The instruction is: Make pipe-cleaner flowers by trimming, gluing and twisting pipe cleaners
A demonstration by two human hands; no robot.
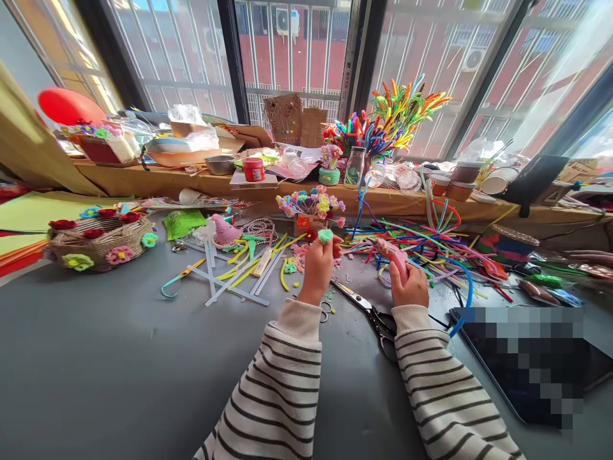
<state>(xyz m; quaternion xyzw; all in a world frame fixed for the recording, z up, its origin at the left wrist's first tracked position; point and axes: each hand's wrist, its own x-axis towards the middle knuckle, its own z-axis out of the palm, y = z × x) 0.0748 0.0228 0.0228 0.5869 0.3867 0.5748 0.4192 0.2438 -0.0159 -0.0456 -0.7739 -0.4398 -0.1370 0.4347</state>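
Observation:
My left hand (317, 265) pinches a small mint-green flower (325, 236) between thumb and fingers, held up above the table. My right hand (410, 286) is wrapped round a pink hot glue gun (398, 258), whose front end points up and to the left, apart from the flower. Large black-handled scissors (368, 310) lie open-bladed on the table between my wrists. Behind my left hand stands a small pot of pastel flowers (311, 207). White glue sticks (239, 275) and yellow strips lie to the left.
A twine basket with flowers (100, 243) stands at the left. Coloured pipe cleaners (431, 239) are heaped behind my right hand. A dark tablet (507, 377) lies at the right. Jars and a red tub (253, 169) line the window ledge. Another person's hand (591, 259) shows at the right edge.

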